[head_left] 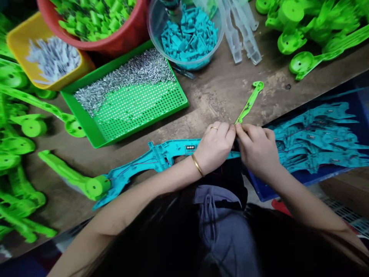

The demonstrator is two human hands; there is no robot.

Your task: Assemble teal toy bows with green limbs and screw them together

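My left hand (217,144), with a gold bracelet and a ring, is closed, its fingertips pinched at the lower end of a thin bright-green plastic strip (250,100). My right hand (258,148) is pinched at that same end, thumb and fingers touching or almost touching the left. The strip points up and away over the table; its gripped end is hidden. Under my left hand and wrist lies a long blue plastic toy-gun-like shell half (170,152), showing a small metal part and thin red wires. A green plastic part with a round drum (98,187) rests against its left end.
A green perforated tray (141,125) holds many screws. Behind are a yellow bin (21,36), a red bowl (123,42) and a clear tub (220,34) of blue pieces. Green parts (21,146) pile left; blue shells (314,134) fill a dark-blue crate (261,188) right.
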